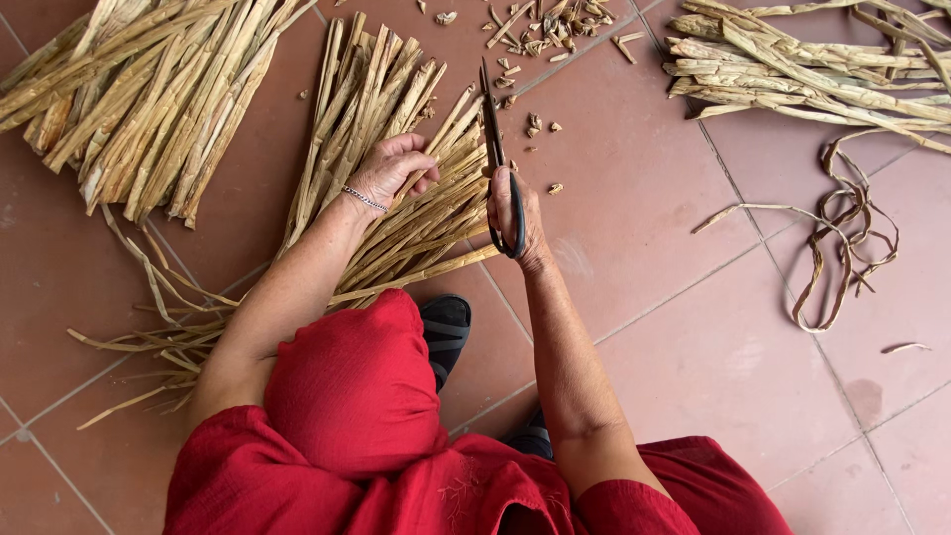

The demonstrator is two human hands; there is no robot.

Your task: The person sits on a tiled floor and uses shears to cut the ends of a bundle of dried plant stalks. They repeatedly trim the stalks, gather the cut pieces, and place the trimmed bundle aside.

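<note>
Right hand [515, 213], fingers clamped on black scissors [493, 129] pointing away; left hand [391, 168], fingers curled on the dried stalks [396, 188], which lie just left, roughly parallel.

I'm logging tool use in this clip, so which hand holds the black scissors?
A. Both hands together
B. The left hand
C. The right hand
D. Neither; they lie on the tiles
C: the right hand grips the handles of the black scissors, blades pointing away, while the left hand rests on the bundle of dried stalks.
</note>
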